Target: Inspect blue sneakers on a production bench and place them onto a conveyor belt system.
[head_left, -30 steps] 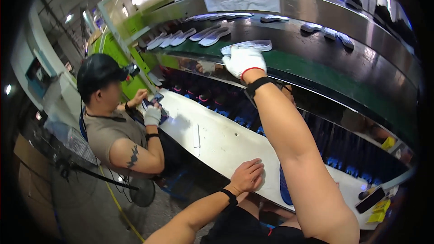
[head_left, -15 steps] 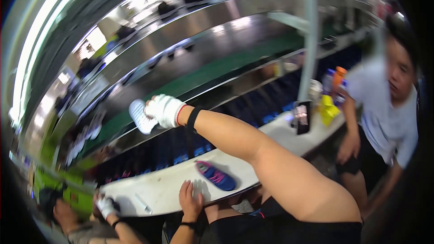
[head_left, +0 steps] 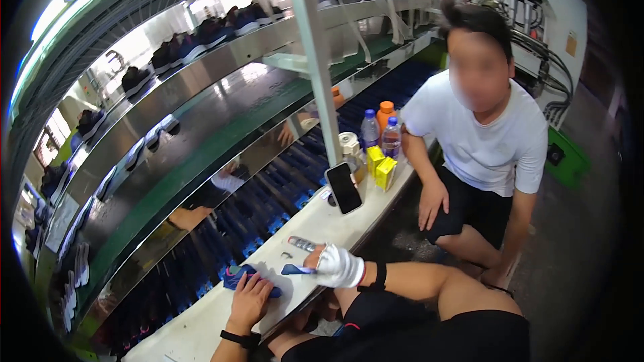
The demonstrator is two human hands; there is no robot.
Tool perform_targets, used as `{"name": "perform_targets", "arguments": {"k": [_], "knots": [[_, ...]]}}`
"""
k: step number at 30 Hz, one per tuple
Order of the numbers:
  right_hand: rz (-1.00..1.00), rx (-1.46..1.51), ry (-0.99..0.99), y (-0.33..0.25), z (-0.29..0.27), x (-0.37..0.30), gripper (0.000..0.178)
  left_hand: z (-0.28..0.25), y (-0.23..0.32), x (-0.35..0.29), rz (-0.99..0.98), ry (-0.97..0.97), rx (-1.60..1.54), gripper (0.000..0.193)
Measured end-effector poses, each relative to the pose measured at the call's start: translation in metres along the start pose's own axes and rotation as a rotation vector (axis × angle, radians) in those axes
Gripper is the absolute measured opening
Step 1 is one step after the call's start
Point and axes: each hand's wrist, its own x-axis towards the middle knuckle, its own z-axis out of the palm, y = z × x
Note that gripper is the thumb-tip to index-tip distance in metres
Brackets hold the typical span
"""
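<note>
Left hand (head_left: 249, 303): bare, its fingers lay across the rounded blue sneaker (head_left: 233, 277); whether they gripped could not be told.
Right hand (head_left: 335, 265): fabric-gloved in white, it was clenched on a flat bluish piece (head_left: 295, 269), blurred.
Sneaker spot: near the smooth white worktop (head_left: 201, 328)'s back edge.
Smartphone (head_left: 344, 189): glossy, black, stood tilted.

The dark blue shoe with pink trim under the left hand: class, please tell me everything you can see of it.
The dark blue shoe with pink trim has a soft-looking, perhaps fabric upper, its pink touches lying toward the upper-left end. It rests on the long white worktop, its rounded blue end pointing to the picture's lower right. The fingers of the bare left hand lie across its middle, hiding much of the upper. Its underside is out of sight.
</note>
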Motion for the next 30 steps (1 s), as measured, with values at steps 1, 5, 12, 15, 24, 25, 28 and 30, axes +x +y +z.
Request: {"name": "perform_targets", "arguments": {"k": [1, 5, 12, 15, 24, 25, 28, 30], "knots": [[0.027, 0.044, 0.024, -0.010, -0.004, -0.002, 0.028, -0.007, -0.003, 0.007, 0.009, -0.006, 0.011, 0.046], [0.166, 0.004, 0.136, -0.023, -0.002, -0.021, 0.027, -0.085, 0.034, 0.022, -0.438, 0.255, -0.381, 0.040], [0.962, 0.829, 0.157, -0.048, 0.001, 0.008, 0.020, 0.001, 0.096, -0.027, -0.183, 0.795, -0.626, 0.070], [0.588, 0.572, 0.223, -0.053, -0.005, 0.009, 0.023, -0.042, 0.111, -0.023, -0.317, 0.703, -0.346, 0.063], [0.517, 0.881, -0.067, -0.079, 0.042, -0.003, 0.043, -0.033, 0.147, -0.036, -0.725, 0.980, -1.018, 0.012], [0.521, 0.893, -0.059, -0.080, 0.047, -0.004, 0.043, -0.036, 0.149, -0.034, -0.743, 1.003, -1.145, 0.012], [0.480, 0.765, -0.063, -0.079, 0.051, -0.009, 0.041, -0.039, 0.143, -0.040, -0.596, 0.884, -0.915, 0.020], [0.465, 0.771, -0.041, -0.078, 0.059, -0.012, 0.041, -0.045, 0.142, -0.039, -0.595, 0.867, -0.947, 0.022]]}}
